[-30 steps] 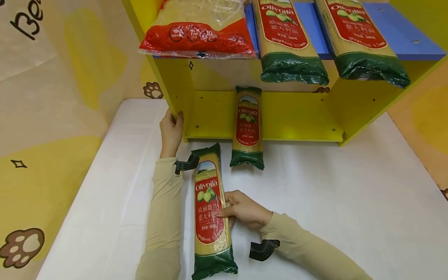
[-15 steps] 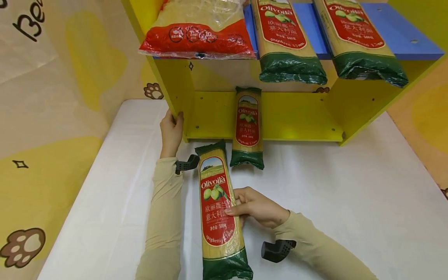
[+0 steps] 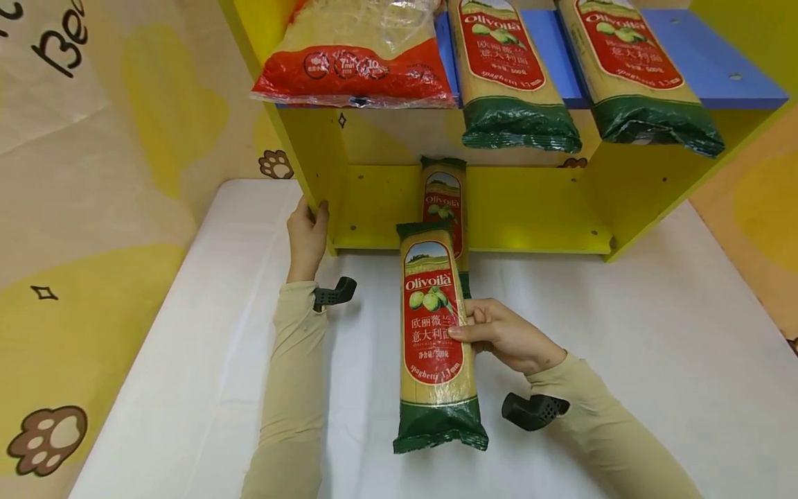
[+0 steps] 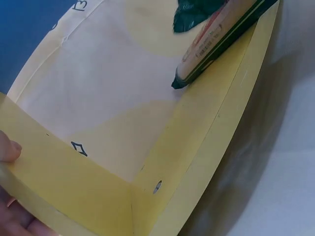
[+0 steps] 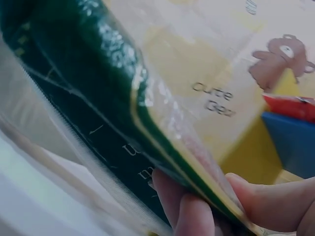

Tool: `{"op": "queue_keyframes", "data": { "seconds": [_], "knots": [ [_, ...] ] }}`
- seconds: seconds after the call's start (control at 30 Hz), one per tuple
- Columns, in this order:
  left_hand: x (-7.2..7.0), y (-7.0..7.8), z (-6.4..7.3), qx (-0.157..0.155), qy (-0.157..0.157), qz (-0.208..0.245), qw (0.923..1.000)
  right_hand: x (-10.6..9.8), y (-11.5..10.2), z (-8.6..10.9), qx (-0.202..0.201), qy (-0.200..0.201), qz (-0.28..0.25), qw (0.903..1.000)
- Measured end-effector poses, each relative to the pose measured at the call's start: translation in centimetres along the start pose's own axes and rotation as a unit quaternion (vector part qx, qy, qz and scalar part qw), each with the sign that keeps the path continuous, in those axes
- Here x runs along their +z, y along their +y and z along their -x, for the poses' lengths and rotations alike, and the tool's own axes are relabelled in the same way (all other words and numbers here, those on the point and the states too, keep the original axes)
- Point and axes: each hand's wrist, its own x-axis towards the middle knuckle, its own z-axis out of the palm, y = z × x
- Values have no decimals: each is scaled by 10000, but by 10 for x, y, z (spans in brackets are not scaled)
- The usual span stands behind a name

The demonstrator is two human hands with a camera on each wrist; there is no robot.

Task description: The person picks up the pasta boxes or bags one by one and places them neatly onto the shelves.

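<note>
In the head view my right hand (image 3: 516,338) holds a spaghetti pack (image 3: 434,388) by its right edge, thumb on the front and fingers behind. The pack has green ends and a red label, and its far end overlaps a second spaghetti pack (image 3: 444,181) lying on the yellow bottom shelf (image 3: 524,208). Close up in the right wrist view, the thumb and fingers (image 5: 194,214) pinch the pack's green-and-gold side. My left hand (image 3: 305,239) grips the front edge of the shelf unit's yellow left side panel (image 3: 314,149); the left wrist view shows its thumb (image 4: 9,149) inside the panel.
On the blue upper shelf (image 3: 704,55) lie a red-and-clear pasta bag (image 3: 355,69) and two more spaghetti packs, one in the middle (image 3: 520,104) and one at right (image 3: 654,104), their ends overhanging the front edge. A white cloth (image 3: 623,346) covers the table.
My right hand has carried the spaghetti pack rightward and forward, from beside the left forearm to in front of the pack on the bottom shelf. The left hand keeps its grip on the panel.
</note>
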Motion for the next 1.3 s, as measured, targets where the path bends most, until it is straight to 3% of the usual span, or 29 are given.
{"op": "queue_keyframes", "data": {
  "seconds": [0.37,0.6,0.93,1.3],
  "knots": [
    [1,0,0,-95,19,-41,9999,-42,-11,18,-386,574,-140,9975],
    [1,1,1,-102,44,-51,9999,-61,-10,23,-420,798,-160,9958],
    [1,-1,0,-45,51,111,9999,-87,-13,28,-186,993,11,9949],
    [1,-1,0,56,42,80,9999,-123,-18,19,449,1440,1025,9832]
  ]
}}
